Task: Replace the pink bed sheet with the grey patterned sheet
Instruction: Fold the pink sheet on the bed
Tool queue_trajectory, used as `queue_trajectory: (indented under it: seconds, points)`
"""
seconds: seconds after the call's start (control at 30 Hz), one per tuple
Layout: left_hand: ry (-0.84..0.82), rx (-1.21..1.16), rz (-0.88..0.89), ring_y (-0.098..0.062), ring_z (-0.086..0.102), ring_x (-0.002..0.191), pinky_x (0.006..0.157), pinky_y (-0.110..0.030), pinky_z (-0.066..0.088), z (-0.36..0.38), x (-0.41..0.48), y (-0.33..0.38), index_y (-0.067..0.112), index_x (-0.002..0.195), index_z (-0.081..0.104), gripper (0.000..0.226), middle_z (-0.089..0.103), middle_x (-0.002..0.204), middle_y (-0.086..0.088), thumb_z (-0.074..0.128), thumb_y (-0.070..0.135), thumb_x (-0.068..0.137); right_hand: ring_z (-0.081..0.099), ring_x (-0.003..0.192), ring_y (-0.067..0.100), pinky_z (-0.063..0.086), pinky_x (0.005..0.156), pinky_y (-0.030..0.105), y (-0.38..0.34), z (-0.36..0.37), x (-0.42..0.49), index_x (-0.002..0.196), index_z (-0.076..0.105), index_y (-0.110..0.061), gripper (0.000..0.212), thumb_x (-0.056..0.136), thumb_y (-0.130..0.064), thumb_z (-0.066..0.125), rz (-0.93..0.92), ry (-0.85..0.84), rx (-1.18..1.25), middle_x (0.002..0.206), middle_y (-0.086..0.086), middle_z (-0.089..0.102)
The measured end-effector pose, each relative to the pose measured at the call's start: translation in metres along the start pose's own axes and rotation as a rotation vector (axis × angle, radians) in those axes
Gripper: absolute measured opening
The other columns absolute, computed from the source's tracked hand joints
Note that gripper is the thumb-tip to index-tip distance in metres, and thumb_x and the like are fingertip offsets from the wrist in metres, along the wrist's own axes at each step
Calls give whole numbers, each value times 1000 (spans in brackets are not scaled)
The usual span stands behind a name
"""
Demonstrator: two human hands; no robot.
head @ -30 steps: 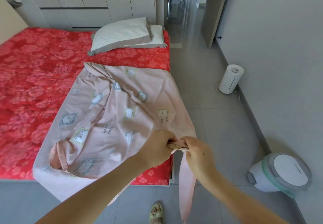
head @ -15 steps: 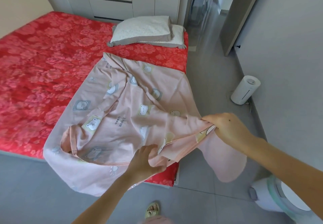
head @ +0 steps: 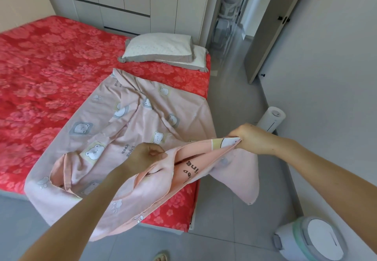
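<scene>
the pink bear-printed cotton sheet, crumpled at lower centre on the red floral bed, is pinched along one edge by the left hand and right hand, spread apart, seemingly for folding it away.

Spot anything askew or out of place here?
Only the pink sheet, bunched crookedly over the near corner of the bed, hanging off the edge; left hand and right hand grip it. Nothing spilled or damaged.
</scene>
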State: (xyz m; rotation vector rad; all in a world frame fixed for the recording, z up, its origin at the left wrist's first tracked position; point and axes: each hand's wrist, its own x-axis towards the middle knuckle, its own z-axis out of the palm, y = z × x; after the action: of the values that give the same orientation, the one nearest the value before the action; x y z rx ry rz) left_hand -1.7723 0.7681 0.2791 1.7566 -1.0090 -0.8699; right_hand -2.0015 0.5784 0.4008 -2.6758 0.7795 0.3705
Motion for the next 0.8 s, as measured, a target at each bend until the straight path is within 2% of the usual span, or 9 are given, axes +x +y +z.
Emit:
queue_trajectory:
  seconds: [0.07, 0.1, 0.17, 0.23, 0.4, 0.5, 0.63, 0.73, 0.8]
  points:
    - [-91, 10, -1, 4, 52, 54, 60, -4, 40, -9, -2, 1, 19, 63, 67, 22, 60, 60, 4, 73, 5, 79, 51, 74, 9, 38, 64, 24, -5, -4, -3, 129, 56, -25, 42, 91, -7, 52, -8, 3, 50, 96, 5, 67]
    - [-153, 40, 3, 3, 52, 55, 60, -5, 40, -12, -6, 2, 18, 64, 67, 20, 60, 62, 1, 74, 6, 78, 53, 72, 11, 42, 65, 26, -7, -5, -6, 141, 28, -44, 65, 92, -8, 51, -7, 9, 92, 93, 5, 67]
    - [-287, 107, 1, 1, 56, 58, 62, -8, 42, -19, -16, 3, 18, 68, 67, 16, 64, 63, 2, 76, 8, 77, 56, 67, 23, 49, 64, 37, -10, -5, -10, 128, -2, -68, 86, 92, -8, 48, -35, 36, 103, 89, 15, 66]
    - [-339, 158, 30, 0, 56, 59, 61, -10, 42, -25, -26, 3, 24, 67, 68, 22, 65, 64, 3, 76, 7, 77, 60, 73, 34, 52, 70, 44, -9, -3, -12, 118, -11, -80, 98, 91, -5, 47, -61, 65, 93, 93, 19, 66]
    - [113, 227, 447, -11, 50, 63, 60, -19, 42, -36, -34, 10, 25, 76, 48, 22, 52, 71, 1, 54, 6, 87, 45, 58, 15, 42, 58, 33, -9, 3, -18, 114, -10, -82, 100, 91, -4, 48, -83, 86, 115, 78, 18, 62]
    - [194, 623, 765, -11, 40, 69, 62, -19, 32, -28, -37, 15, 27, 84, 58, 20, 45, 74, 2, 46, 11, 83, 43, 58, 13, 38, 58, 28, -9, -1, -20, 118, -6, -78, 93, 91, -9, 49, -85, 126, 141, 75, 16, 60]
    - [230, 637, 639, -22, 46, 58, 51, -23, 39, 5, -30, 5, 17, 87, 68, 24, 42, 73, -4, 44, 16, 83, 49, 61, 23, 43, 60, 31, -6, -6, -27, 118, -2, -78, 85, 94, -15, 50, -51, 157, 214, 71, 15, 60]
    - [186, 557, 569, -19, 53, 63, 59, -25, 49, 30, -22, 2, 18, 88, 63, 20, 55, 81, -4, 45, 24, 83, 57, 67, 24, 49, 70, 36, -2, -8, -30, 119, 2, -79, 86, 93, -14, 52, -46, 172, 244, 64, 1, 63]
    - [113, 544, 538, -20, 56, 70, 68, -25, 51, 38, -19, -3, 24, 99, 63, 24, 59, 87, -3, 52, 37, 82, 47, 57, 13, 44, 65, 31, 2, -10, -32, 122, 6, -75, 87, 91, -10, 55, -47, 190, 277, 53, -6, 53]
